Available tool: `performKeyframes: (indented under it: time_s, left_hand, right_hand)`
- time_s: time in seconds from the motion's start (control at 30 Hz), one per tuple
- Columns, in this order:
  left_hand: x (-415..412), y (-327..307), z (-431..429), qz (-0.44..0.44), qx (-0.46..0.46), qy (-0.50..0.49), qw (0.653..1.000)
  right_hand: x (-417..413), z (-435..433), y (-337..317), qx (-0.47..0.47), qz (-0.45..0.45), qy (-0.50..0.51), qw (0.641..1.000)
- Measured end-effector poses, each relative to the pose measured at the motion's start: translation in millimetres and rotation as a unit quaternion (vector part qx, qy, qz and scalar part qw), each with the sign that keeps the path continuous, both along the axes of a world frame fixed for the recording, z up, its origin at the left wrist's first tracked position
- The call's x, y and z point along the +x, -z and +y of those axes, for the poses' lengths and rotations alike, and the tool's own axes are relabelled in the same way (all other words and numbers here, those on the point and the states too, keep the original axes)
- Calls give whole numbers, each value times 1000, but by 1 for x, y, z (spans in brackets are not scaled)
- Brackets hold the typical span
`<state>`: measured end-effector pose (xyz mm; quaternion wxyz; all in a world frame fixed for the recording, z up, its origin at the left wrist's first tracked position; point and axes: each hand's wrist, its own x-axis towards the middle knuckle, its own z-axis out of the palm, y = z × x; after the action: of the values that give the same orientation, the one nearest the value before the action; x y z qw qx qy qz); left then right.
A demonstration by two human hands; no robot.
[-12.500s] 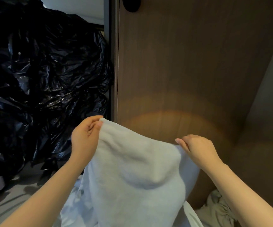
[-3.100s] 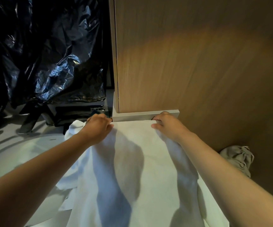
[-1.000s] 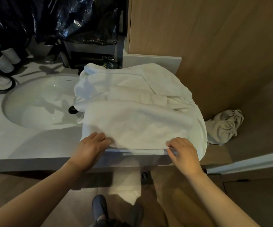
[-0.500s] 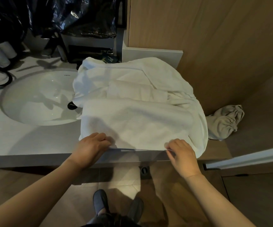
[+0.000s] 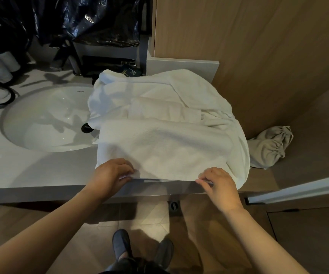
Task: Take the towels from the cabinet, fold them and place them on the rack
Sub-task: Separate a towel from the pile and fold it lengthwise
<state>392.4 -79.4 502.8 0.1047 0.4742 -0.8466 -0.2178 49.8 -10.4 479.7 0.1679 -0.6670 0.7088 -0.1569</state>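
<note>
White terry cloth covers the right part of the grey bench [image 5: 31, 171]. The folded towel [image 5: 165, 147] lies on top, its near edge flush with the bench's front edge. Under and behind it sits a rumpled heap of white cloth [image 5: 159, 89] that spills partly over the rim of the oval sink [image 5: 47, 119].

Both hands are at the towel's near edge. The left hand [image 5: 110, 175] has its fingers curled over the near-left corner, pinching the cloth. The right hand [image 5: 219, 184] nips the near-right corner between fingertips and thumb.

Just right of the heap, a grey drawstring bag [image 5: 268, 147] rests on a lower wooden ledge against the wooden wall panel [image 5: 258, 46]. Black plastic sacks [image 5: 90, 20] fill the far left corner. Below, dark slippers [image 5: 120, 244] stand on the floor.
</note>
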Motion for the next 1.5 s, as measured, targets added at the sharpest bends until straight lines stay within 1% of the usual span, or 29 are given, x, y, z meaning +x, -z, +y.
performKeyframes:
  time_s: [0.13, 0.2, 0.3, 0.43, 0.5, 0.53, 0.6, 0.73, 0.83, 0.9, 1.07, 1.13, 1.2, 1.27, 1.3, 1.33, 1.37, 1.4, 1.43, 1.5]
  left_hand:
    - [1, -3, -1, 0, -3, 7, 1000]
    - [2, -6, -2, -2, 4, 12, 1000]
    - [0, -15, 0, 7, 3, 29, 1000]
    - [-29, -35, -11, 37, -40, 35, 998]
    - [-52, -48, -23, 39, -72, 51, 995]
    - [-65, -53, -29, 32, -90, 64, 993]
    - [-91, -63, -43, 12, -96, 70, 993]
    - [-146, -72, -66, -21, -91, 107, 990]
    - [-187, -73, -77, -63, -122, 139, 981]
    - [-212, -72, -82, -102, -136, 154, 973]
    - [-254, -66, -97, -129, -80, 120, 981]
    - [-262, -65, -105, -147, -57, 123, 980]
    - [-266, -65, -111, -162, -41, 138, 976]
    - [-266, -63, -114, -156, -7, 170, 973]
    - [-266, -63, -114, -144, 18, 193, 970]
    - [-265, -63, -114, -135, 35, 221, 965]
    - [-267, -63, -114, -135, 39, 253, 957]
    - [-269, -63, -114, -141, 33, 281, 949]
    - [-273, -64, -114, -144, 25, 302, 942]
    - [-279, -66, -114, -144, 10, 321, 936]
  right_hand:
    - [5, -1, -2, 3, 18, 11, 1000]
    - [3, -1, -5, 14, 12, 17, 1000]
    - [-3, 0, -12, 13, -50, 62, 997]
    - [-11, -6, -24, -60, -100, 145, 982]
    - [-16, -14, -29, -74, -144, 187, 969]
    - [-18, -19, -31, -71, -169, 205, 961]
    - [-23, -28, -35, -52, -200, 223, 953]
    - [-29, -26, -36, -31, -228, 230, 945]
    - [-31, -11, -31, -21, -234, 248, 940]
    - [-30, -1, -24, 3, -236, 260, 936]
    - [-26, 12, -12, 52, -239, 287, 926]
    - [-26, 11, -12, 66, -233, 283, 928]
    - [-27, 9, -11, 74, -248, 278, 925]
    - [-28, 10, -6, 73, -269, 285, 917]
    - [-29, 11, -3, 77, -292, 302, 904]
    - [-29, 13, -2, 84, -329, 325, 882]
    - [-29, 15, 0, 88, -354, 340, 867]
    - [-30, 18, 1, 79, -359, 344, 864]
    - [-29, 20, 4, 66, -351, 338, 871]
    - [-25, 24, 3, 62, -348, 325, 877]
